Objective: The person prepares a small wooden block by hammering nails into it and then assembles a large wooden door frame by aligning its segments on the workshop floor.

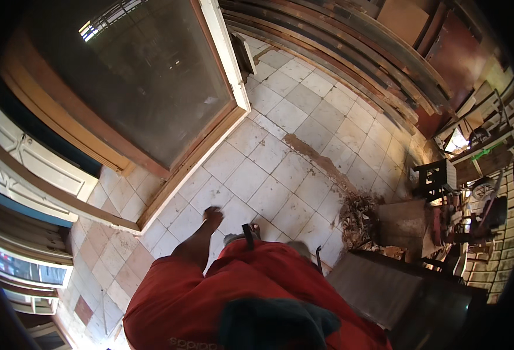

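The left hand (212, 217) is blurred above the floor tiles (268, 163); nothing is seen held, and whether its fingers are spread cannot be told. The right hand cannot be made out. Ahead-left, apart, the wood-framed glass panel (146, 87) is seen. No grasp seems underway; for contact, reaching would be called for.

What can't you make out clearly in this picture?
All in the head view:
- Bare left hand: blurred, so finger positions and any grip are unclear.
- Right hand: not visible; the loose red cloth garment may cover it.
- Large brown wooden frame with a dark glass pane: its top is cut off by the upper edge.
- Brown heap of loose scraps: pieces too small to identify.
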Tool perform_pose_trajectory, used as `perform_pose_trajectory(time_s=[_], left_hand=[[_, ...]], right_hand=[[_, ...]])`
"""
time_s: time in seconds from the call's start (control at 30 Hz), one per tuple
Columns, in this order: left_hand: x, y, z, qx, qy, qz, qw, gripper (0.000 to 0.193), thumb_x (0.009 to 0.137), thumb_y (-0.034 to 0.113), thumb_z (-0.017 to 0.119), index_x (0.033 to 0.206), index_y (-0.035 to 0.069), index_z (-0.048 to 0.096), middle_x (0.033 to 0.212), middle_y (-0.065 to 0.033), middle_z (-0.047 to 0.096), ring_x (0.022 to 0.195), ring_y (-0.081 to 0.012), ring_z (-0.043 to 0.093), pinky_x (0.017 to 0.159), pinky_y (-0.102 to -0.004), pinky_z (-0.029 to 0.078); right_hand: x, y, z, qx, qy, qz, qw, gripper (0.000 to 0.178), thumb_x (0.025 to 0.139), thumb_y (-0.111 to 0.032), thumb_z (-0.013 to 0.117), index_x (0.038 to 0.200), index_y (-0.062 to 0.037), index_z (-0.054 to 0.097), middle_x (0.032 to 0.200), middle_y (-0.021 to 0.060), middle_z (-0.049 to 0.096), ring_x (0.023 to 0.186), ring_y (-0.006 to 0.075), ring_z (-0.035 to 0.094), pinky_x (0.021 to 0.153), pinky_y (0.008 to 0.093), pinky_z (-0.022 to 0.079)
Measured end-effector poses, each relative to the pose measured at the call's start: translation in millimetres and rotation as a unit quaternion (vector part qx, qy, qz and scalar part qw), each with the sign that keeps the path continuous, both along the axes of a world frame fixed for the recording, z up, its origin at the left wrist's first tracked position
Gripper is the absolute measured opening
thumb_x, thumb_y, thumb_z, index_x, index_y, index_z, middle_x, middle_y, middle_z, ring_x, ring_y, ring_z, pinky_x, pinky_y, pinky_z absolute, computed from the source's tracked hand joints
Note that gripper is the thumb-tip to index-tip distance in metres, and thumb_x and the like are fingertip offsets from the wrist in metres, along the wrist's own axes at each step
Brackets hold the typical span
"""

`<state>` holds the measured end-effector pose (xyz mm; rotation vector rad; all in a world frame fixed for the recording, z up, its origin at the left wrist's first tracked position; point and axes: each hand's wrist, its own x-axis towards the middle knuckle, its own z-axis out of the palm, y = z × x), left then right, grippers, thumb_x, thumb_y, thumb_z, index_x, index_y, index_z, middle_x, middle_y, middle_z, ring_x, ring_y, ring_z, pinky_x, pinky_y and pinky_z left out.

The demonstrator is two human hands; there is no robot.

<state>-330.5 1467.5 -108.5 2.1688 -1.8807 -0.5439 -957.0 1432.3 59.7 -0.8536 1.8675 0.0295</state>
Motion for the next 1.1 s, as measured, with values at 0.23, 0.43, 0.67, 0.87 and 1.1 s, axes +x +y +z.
perform_pose_trajectory(time_s=[0.23,0.43,0.67,0.87,1.1], left_hand=[[-46,-362,162,0.017,0.558,0.323,0.764,0.03,0.078,0.008,0.07,0.106,0.002,0.063,0.075,-0.0093,0.067,0.059,-0.014,0.06,0.053,-0.0277,0.05],[-9,-492,114,0.043,0.378,0.41,0.829,0.018,0.083,0.023,0.062,0.091,0.008,0.07,0.068,-0.0092,0.066,0.057,-0.017,0.064,0.058,-0.0316,0.055],[30,-642,131,0.017,0.48,0.542,0.69,0.019,0.083,0.022,0.058,0.081,0.004,0.063,0.069,-0.0068,0.061,0.056,-0.0173,0.061,0.05,-0.0333,0.051],[98,-804,115,-0.015,0.513,0.567,0.644,0.021,0.083,0.014,0.061,0.098,0.002,0.067,0.077,-0.0067,0.066,0.061,-0.016,0.063,0.052,-0.0302,0.052],[187,-1042,98,-0.079,0.547,0.507,0.661,0.033,0.075,0.007,0.066,0.108,0.005,0.066,0.085,-0.0117,0.07,0.067,-0.0174,0.067,0.061,-0.0295,0.055]], right_hand=[[43,-200,-27,0.022,-0.001,-0.013,1.0,0.021,0.084,-0.027,0.062,0.075,-0.0084,0.061,0.056,0.0055,0.052,0.054,0.021,0.054,0.051,0.039,0.043],[61,-426,-51,0.03,0.004,0.027,0.999,0.022,0.084,-0.027,0.063,0.075,-0.0079,0.061,0.057,0.0056,0.053,0.056,0.0215,0.055,0.053,0.0394,0.044],[90,-689,-27,0.005,0.003,0.096,0.995,0.023,0.084,-0.028,0.063,0.075,-0.0074,0.061,0.057,0.0058,0.053,0.058,0.022,0.057,0.055,0.04,0.045],[168,-894,-34,-0.022,0.018,0.194,0.981,0.024,0.084,-0.029,0.064,0.075,-0.0069,0.061,0.058,0.006,0.054,0.06,0.0225,0.058,0.057,0.0404,0.046],[243,-1104,-18,-0.19,0.09,0.527,0.824,0.024,0.084,-0.028,0.064,0.073,-0.0062,0.06,0.057,0.0057,0.054,0.058,0.0221,0.057,0.055,0.0403,0.045]])
